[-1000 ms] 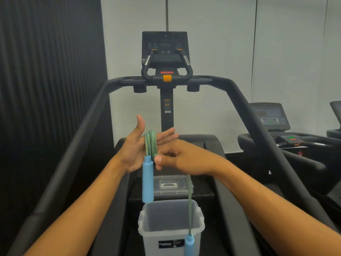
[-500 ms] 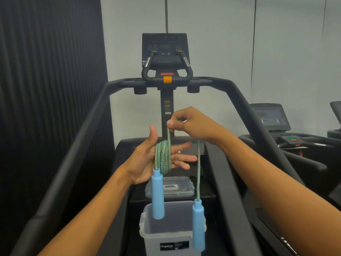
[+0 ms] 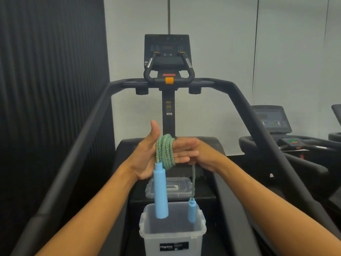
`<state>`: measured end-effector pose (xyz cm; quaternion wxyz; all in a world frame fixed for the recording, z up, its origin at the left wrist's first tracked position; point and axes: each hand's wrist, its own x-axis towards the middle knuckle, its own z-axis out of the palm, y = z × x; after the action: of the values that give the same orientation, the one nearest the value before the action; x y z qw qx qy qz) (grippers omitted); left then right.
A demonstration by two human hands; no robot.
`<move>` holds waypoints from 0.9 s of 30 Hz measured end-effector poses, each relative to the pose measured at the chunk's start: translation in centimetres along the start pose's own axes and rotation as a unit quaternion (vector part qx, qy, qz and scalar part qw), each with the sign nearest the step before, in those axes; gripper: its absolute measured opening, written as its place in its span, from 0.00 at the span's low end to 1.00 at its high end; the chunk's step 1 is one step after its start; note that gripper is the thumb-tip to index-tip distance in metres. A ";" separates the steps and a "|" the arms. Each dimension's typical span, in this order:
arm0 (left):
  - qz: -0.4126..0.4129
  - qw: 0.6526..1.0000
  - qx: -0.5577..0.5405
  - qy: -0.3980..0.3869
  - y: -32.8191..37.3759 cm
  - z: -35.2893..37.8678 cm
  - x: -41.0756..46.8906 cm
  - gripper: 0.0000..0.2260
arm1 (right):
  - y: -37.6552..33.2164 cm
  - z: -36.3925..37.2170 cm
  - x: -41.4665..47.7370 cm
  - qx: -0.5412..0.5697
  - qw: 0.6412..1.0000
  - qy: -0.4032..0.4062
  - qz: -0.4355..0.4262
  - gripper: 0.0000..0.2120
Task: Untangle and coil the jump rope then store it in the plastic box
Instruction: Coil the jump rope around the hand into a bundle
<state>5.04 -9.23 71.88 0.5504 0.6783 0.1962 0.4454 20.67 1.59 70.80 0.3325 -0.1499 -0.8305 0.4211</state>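
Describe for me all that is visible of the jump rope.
The jump rope is a green-and-blue braided cord with two light blue handles. Most is coiled round the straight fingers of the left hand; one handle hangs below the coil. The right hand holds the loose end, whose handle hangs over the open box.

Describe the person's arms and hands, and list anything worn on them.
The left forearm and right forearm are bare as far as the frame shows; no sleeves appear. The left hand and right hand are bare too: no gloves, and no watch, bracelet or ring is visible on either.
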 end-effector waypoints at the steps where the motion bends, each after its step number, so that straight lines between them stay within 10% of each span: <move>1: 0.005 1.000 -0.004 0.007 0.0 0.1 0.1 0.51 | 0.3 0.4 -0.1 0.003 1.000 0.015 0.010 0.18; 27: 0.006 0.975 0.110 0.193 -1.3 -4.6 -0.2 0.48 | -3.2 3.7 -3.0 -0.273 0.958 -0.046 -0.073 0.11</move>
<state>1.46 -6.32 70.63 0.4218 0.6371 0.3421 0.5469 20.52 -4.15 70.53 0.2702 -0.1541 -0.9368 0.1598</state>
